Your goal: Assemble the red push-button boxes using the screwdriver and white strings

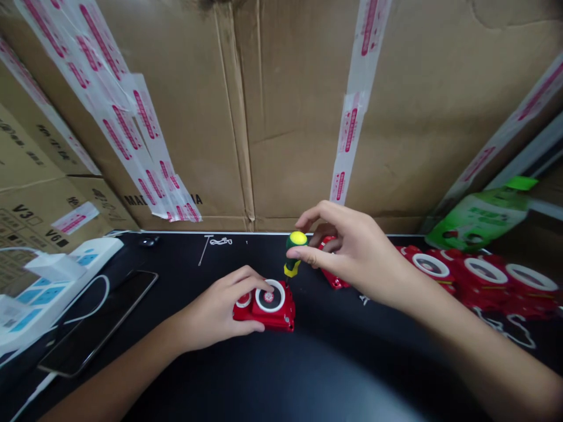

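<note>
My left hand (pixel 229 302) grips a red camera-like toy (pixel 281 321) on the black table, with fingers over its top and the thumb along its near edge. A white ring surrounds a dark round disc on the toy's upper face. Upright over the toy's right far corner stands a screwdriver (pixel 291 264) with a green and yellow handle, its tip down at that corner. My right hand (pixel 347 243) has thumb and fingers curved about the top of the handle. Partly hidden behind the right hand lies another red piece (pixel 336 279).
Several similar red toys (pixel 477 275) with white rings stand at the right, beside white cords (pixel 505 328) and a green bottle (pixel 484 214). A phone (pixel 101 322) and a power strip (pixel 53 293) lie at the left. Large cardboard boxes (pixel 290 117) wall off the back.
</note>
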A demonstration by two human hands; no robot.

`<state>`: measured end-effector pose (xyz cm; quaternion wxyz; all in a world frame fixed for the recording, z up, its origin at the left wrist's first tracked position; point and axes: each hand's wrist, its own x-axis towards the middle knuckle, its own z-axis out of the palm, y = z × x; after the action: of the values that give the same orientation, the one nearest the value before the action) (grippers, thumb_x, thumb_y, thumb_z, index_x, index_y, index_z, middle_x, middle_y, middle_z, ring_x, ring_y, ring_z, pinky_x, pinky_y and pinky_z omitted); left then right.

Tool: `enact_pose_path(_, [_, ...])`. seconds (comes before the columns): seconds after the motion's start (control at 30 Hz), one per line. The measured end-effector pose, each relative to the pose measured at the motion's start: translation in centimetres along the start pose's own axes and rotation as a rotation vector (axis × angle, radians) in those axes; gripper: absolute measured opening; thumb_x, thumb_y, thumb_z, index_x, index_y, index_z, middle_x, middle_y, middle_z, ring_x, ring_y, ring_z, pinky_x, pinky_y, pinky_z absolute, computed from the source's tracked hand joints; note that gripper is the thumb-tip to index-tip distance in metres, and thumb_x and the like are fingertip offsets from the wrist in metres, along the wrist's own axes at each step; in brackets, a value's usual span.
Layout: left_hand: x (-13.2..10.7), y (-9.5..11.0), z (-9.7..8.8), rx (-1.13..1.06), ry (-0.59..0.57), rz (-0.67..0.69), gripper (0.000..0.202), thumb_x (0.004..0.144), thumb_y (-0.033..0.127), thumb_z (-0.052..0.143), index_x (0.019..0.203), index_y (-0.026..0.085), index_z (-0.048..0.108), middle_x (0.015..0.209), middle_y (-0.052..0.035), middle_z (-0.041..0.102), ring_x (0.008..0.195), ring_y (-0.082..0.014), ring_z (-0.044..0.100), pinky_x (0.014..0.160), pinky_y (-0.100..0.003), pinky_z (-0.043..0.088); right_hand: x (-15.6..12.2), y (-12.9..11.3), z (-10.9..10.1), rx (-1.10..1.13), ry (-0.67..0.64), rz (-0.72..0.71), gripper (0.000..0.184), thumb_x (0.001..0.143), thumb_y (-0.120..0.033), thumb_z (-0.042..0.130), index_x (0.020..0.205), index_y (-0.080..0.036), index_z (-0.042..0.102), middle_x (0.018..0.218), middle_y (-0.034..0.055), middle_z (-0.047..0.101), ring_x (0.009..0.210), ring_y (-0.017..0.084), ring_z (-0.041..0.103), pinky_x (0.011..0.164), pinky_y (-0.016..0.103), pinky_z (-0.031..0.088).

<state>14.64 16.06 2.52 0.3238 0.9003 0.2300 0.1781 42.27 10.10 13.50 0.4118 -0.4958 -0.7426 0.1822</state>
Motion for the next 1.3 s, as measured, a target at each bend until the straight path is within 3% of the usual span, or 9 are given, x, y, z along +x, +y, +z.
enact_pose_path(0.17, [0.0,0.3,0.2,0.029,-0.001,0.01,0.05,0.089,0.03,0.085,0.133,0.032,0.06,0.134,-0.0046,0.06,0.121,-0.0227,0.063,0.104,-0.036,0.053,-0.1,0.0,0.2,-0.054,0.025,-0.04,0.031,0.087,-0.045,0.086,0.095,-0.021,0.068,0.089,0.0023,0.071,0.07,0.016,0.067,0.063,0.029,0.054])
enact_pose_path(0.37, [0.0,-0.1,0.2,0.024,0.007,0.036,0.05,0.09,0.033,0.085,0.134,0.032,0.062,0.135,-0.0047,0.06,0.12,-0.023,0.064,0.103,-0.036,0.054,-0.3,0.2,0.4,0.067,-0.008,0.046,0.03,0.088,-0.045,0.084,0.095,-0.022,0.067,0.083,0.0053,0.076,0.069,0.022,0.073,0.059,0.032,0.057])
enact_pose_path(0.57, [0.0,-0.3,0.0,0.043,-0.003,0.024,0.05,0.091,0.035,0.084,0.136,0.033,0.062,0.136,-0.005,0.06,0.123,-0.0239,0.064,0.106,-0.037,0.053,-0.2,0.0,0.0,0.23,-0.158,0.034,0.024,0.097,-0.034,0.075,0.115,-0.019,0.072,0.079,0.0025,0.077,0.067,0.018,0.076,0.054,0.025,0.054])
enact_pose_path(0.67, [0.0,-0.2,0.1,0.044,-0.001,0.03,0.051,0.09,0.037,0.084,0.136,0.032,0.062,0.134,-0.0051,0.061,0.12,-0.0236,0.064,0.104,-0.036,0.054,-0.2,-0.1,-0.4,0.284,-0.246,0.07,0.031,0.105,-0.03,0.062,0.134,-0.02,0.068,0.068,-0.0014,0.074,0.063,0.016,0.077,0.052,0.022,0.053])
enact_pose_path(0.73, [0.0,-0.1,0.2,0.062,0.01,0.028,0.049,0.091,0.037,0.084,0.135,0.032,0.062,0.133,-0.0054,0.061,0.119,-0.0236,0.065,0.104,-0.036,0.054,-0.2,-0.1,-0.5,0.309,-0.282,0.102,0.033,0.106,-0.032,0.06,0.137,-0.021,0.066,0.073,-0.0009,0.075,0.062,0.016,0.077,0.053,0.023,0.056])
enact_pose_path(0.9, [0.0,0.2,0.7,0.121,0.039,0.034,0.048,0.092,0.038,0.082,0.136,0.031,0.061,0.136,-0.007,0.061,0.121,-0.0253,0.065,0.107,-0.038,0.053,-0.1,0.3,-0.5,0.21,-0.153,0.053,0.028,0.093,-0.044,0.079,0.109,-0.022,0.073,0.116,0.0073,0.072,0.062,0.013,0.073,0.055,0.028,0.062])
enact_pose_path(1.17, [0.0,-0.2,0.7,0.104,0.038,0.047,0.05,0.091,0.035,0.083,0.137,0.033,0.063,0.138,-0.0058,0.063,0.122,-0.0252,0.066,0.105,-0.037,0.056,0.3,0.9,0.6,0.367,-0.063,0.215,0.045,0.074,-0.044,0.095,0.096,-0.021,0.063,0.079,0.0005,0.072,0.056,0.014,0.068,0.045,0.024,0.056])
enact_pose_path(1.3, [-0.1,-0.2,0.7,0.107,0.047,0.056,0.05,0.092,0.034,0.081,0.139,0.034,0.061,0.141,-0.0059,0.061,0.125,-0.0255,0.065,0.107,-0.038,0.055,0.4,0.7,0.4,0.403,-0.11,0.241,0.044,0.074,-0.04,0.096,0.099,-0.018,0.067,0.07,0.0006,0.074,0.05,0.013,0.066,0.044,0.023,0.054])
